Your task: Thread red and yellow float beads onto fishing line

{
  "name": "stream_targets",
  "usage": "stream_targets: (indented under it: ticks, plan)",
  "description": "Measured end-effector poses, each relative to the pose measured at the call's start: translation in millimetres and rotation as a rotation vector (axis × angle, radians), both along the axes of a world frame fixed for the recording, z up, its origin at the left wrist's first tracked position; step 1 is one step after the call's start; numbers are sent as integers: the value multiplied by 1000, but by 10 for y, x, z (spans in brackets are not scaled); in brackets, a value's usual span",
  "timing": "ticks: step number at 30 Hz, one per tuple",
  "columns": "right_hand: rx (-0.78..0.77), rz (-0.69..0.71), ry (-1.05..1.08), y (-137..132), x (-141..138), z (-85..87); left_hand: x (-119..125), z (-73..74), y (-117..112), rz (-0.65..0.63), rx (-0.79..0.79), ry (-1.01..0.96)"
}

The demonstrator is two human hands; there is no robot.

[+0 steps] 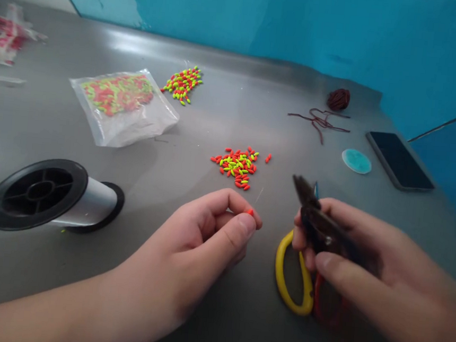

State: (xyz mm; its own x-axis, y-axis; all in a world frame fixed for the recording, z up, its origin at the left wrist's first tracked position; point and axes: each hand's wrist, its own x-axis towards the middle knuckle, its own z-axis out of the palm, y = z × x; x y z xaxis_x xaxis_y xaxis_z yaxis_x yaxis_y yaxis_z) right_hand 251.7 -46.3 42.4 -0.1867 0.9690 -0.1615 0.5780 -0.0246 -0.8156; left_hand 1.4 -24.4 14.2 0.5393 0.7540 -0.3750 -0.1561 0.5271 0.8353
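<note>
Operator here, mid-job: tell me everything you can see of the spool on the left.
The spool of clear line lies on its side on the grey metal tabletop, at the left of the view. It has two round black plastic flanges, the nearer showing a spoked hub, and a barrel wound with shiny, silvery line. Only the tabletop touches it; no loose end shows.

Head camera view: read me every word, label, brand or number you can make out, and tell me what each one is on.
Nothing can be read: the red-and-white packaging at the far left has red markings too blurred to read, while the clear plastic bag, the spool of line and the dark phone show no legible text.
</note>
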Motion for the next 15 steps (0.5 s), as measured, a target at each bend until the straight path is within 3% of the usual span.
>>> stream_targets:
  ticks: [5,15]
  plan:
    - [22,96,-45,-79,-144,-18,-2,2,-18,-21,33,8]
    - [8,121,-25,-35,-217,4,26,3,-10,-58,59,3]
